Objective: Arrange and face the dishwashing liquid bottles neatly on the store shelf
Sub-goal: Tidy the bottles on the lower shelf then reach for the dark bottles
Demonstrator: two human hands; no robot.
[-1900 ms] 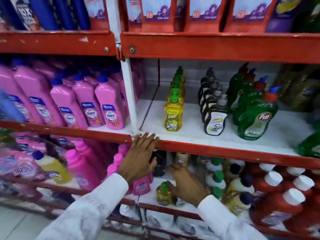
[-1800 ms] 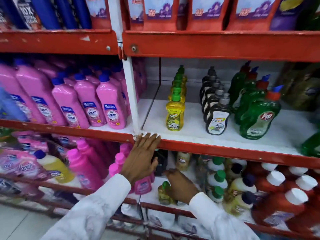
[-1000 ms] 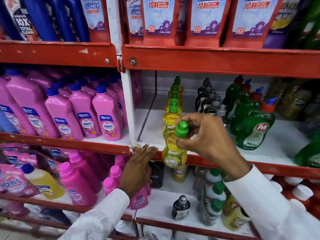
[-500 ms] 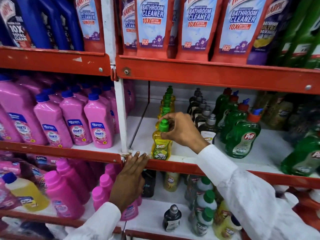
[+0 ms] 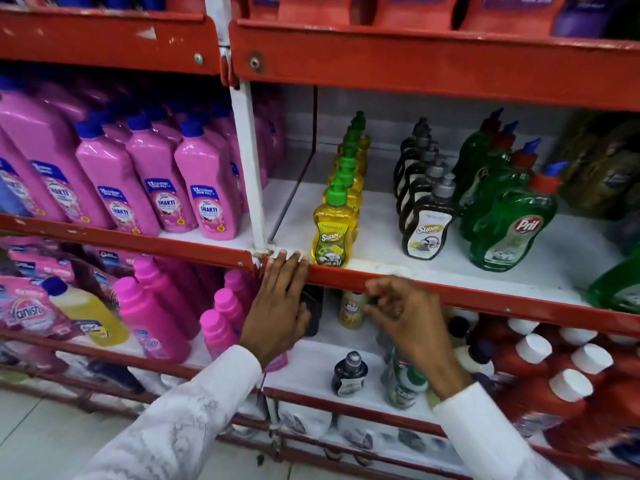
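A row of yellow dish liquid bottles with green caps runs back on the white middle shelf (image 5: 381,251); the front yellow bottle (image 5: 331,237) stands at the shelf's front edge, label facing me. Beside it are a row of black bottles (image 5: 426,230) and a row of green Pril bottles (image 5: 507,230). My left hand (image 5: 282,299) rests flat on the red shelf lip, fingers apart, holding nothing. My right hand (image 5: 407,317) hovers below that lip in front of the lower shelf, fingers curled and blurred, with nothing in it.
Pink Shakti bottles (image 5: 207,195) fill the left bay. On the lower shelf stand a small black bottle (image 5: 349,374), a small yellow bottle (image 5: 351,308), green-capped bottles (image 5: 403,382) and red bottles with white caps (image 5: 568,386). Red cleaner packs sit above.
My right hand set the yellow bottle at the front of its row, let go and dropped below the shelf lip. My left hand stayed on the lip.
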